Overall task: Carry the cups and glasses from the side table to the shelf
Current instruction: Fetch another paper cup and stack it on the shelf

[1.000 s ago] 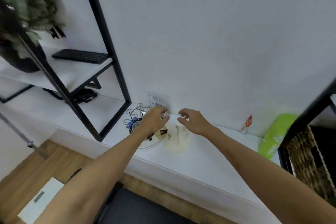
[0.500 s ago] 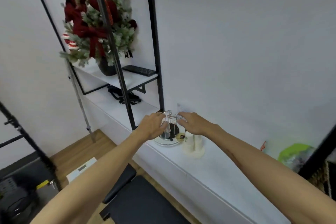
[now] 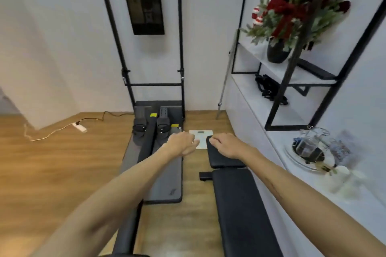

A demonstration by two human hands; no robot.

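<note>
Both my arms reach out over the floor, away from the white side counter (image 3: 313, 190). My left hand (image 3: 181, 143) is curled, and a faint clear rim of a glass (image 3: 194, 142) shows at its fingertips. The fingers of my right hand (image 3: 226, 144) curl downward in the same way; what they grip is hidden beneath them. On the counter to the right, a wire glass rack (image 3: 308, 148) with clear glasses stands on a round plate. Beside it are pale cups (image 3: 342, 173), blurred.
A black-framed shelf (image 3: 277, 98) with white boards stands on the counter, with a dark potted red-flowered plant (image 3: 292, 12) on it. A black padded bench (image 3: 236, 198) lies below my right arm, a grey exercise machine (image 3: 160, 156) below my left. A white scale (image 3: 201, 137) lies on the wooden floor.
My view has swung left from the counter to the room. Both hands came off the glass rack, still curled, and now hover over the floor.
</note>
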